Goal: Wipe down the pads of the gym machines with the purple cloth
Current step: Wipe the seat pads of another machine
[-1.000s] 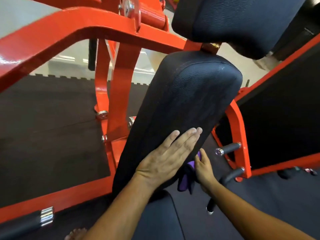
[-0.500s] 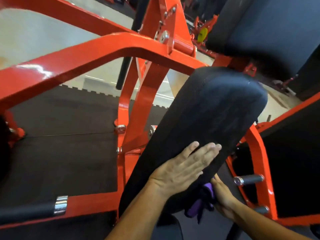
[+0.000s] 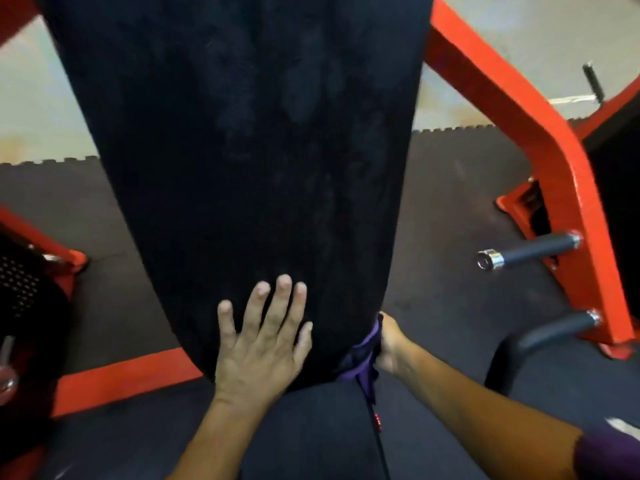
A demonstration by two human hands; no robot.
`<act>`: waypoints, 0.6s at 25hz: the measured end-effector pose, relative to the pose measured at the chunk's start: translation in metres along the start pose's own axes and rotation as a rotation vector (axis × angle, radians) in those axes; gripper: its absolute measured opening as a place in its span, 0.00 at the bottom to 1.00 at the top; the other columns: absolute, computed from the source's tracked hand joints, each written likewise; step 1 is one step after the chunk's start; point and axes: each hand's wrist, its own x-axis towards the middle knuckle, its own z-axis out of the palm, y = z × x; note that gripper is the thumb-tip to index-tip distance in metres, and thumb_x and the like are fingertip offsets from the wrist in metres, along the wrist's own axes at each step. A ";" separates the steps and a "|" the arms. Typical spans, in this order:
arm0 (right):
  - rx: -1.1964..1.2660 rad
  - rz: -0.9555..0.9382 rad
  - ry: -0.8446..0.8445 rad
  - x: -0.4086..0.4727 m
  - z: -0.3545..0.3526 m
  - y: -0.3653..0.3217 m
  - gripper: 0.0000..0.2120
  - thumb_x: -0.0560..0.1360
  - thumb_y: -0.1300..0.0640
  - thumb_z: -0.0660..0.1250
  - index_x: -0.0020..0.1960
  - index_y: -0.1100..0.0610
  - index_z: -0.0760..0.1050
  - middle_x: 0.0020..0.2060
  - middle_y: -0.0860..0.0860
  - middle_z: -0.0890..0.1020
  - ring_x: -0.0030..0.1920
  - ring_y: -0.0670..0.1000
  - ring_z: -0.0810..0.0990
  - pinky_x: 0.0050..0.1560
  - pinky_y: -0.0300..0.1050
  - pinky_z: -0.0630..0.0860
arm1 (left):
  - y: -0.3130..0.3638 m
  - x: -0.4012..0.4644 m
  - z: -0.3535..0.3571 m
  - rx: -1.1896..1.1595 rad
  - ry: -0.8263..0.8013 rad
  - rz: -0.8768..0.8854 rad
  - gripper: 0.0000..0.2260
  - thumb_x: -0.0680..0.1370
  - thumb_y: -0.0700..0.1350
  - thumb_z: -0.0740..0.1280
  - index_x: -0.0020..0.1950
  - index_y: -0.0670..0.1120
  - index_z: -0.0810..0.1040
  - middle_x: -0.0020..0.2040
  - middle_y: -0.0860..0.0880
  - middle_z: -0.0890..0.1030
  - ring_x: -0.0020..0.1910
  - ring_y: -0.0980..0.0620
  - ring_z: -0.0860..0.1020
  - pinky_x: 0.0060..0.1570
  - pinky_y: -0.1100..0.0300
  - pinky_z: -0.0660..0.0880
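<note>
The back pad [image 3: 249, 140] is covered in black vinyl, matt and faintly grained, with dull smears. The frame [image 3: 540, 147] is made of metal painted glossy orange-red. 2 pegs [image 3: 530, 252] are sleeved in matt black rubber, 1 capped in polished chrome. The cloth [image 3: 363, 358] is soft purple fabric. The floor mat [image 3: 446, 216] is rough dark rubber.

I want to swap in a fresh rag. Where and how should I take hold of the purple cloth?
Probably by the loose tail of the purple cloth hanging below the right hand, reaching in from the pad's right, underneath. Its upper part is pressed against the black pad edge, partly hidden.
</note>
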 end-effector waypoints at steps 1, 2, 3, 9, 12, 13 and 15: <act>-0.001 0.035 -0.028 0.003 -0.002 0.002 0.16 0.81 0.52 0.60 0.56 0.62 0.82 0.51 0.58 0.87 0.47 0.58 0.85 0.47 0.48 0.79 | 0.009 -0.001 0.001 -0.002 0.017 -0.015 0.36 0.83 0.56 0.60 0.85 0.43 0.49 0.85 0.43 0.42 0.84 0.42 0.40 0.79 0.35 0.38; -0.009 0.035 -0.073 0.003 -0.003 0.000 0.16 0.80 0.52 0.62 0.54 0.62 0.82 0.51 0.59 0.86 0.48 0.58 0.85 0.49 0.50 0.80 | 0.015 0.000 0.001 -0.002 0.028 -0.019 0.37 0.82 0.55 0.61 0.85 0.43 0.49 0.85 0.43 0.43 0.84 0.41 0.41 0.79 0.34 0.39; -0.006 0.025 -0.108 0.002 -0.006 -0.005 0.15 0.79 0.53 0.63 0.53 0.62 0.82 0.51 0.59 0.86 0.48 0.58 0.85 0.53 0.52 0.81 | 0.017 -0.001 0.001 0.011 0.022 -0.021 0.37 0.81 0.55 0.62 0.85 0.42 0.49 0.85 0.42 0.44 0.84 0.41 0.41 0.79 0.34 0.39; -0.024 -0.224 -0.073 0.019 -0.019 0.001 0.11 0.80 0.59 0.63 0.60 0.55 0.79 0.54 0.59 0.85 0.53 0.59 0.84 0.57 0.57 0.79 | 0.012 0.000 0.014 -0.030 0.077 0.012 0.40 0.81 0.57 0.61 0.85 0.43 0.46 0.85 0.44 0.42 0.84 0.44 0.40 0.80 0.37 0.38; -0.062 -0.078 -0.037 0.035 -0.016 0.016 0.16 0.80 0.53 0.63 0.64 0.58 0.77 0.56 0.59 0.85 0.60 0.62 0.82 0.55 0.55 0.81 | 0.009 -0.007 0.018 0.000 0.071 0.055 0.38 0.82 0.57 0.59 0.85 0.44 0.46 0.85 0.44 0.41 0.84 0.43 0.40 0.79 0.37 0.37; -0.096 -0.077 -0.029 0.036 -0.015 0.018 0.17 0.78 0.53 0.64 0.64 0.58 0.77 0.55 0.59 0.85 0.59 0.63 0.82 0.55 0.54 0.82 | 0.008 -0.005 0.018 0.010 0.067 0.070 0.37 0.83 0.58 0.58 0.85 0.44 0.46 0.85 0.44 0.41 0.84 0.43 0.40 0.79 0.38 0.37; -0.167 -0.113 -0.009 0.033 -0.018 0.019 0.19 0.73 0.54 0.66 0.62 0.57 0.77 0.55 0.61 0.85 0.58 0.64 0.83 0.59 0.63 0.80 | 0.007 -0.002 0.015 -0.040 0.051 0.061 0.35 0.84 0.58 0.58 0.85 0.45 0.48 0.85 0.45 0.42 0.84 0.44 0.40 0.80 0.39 0.37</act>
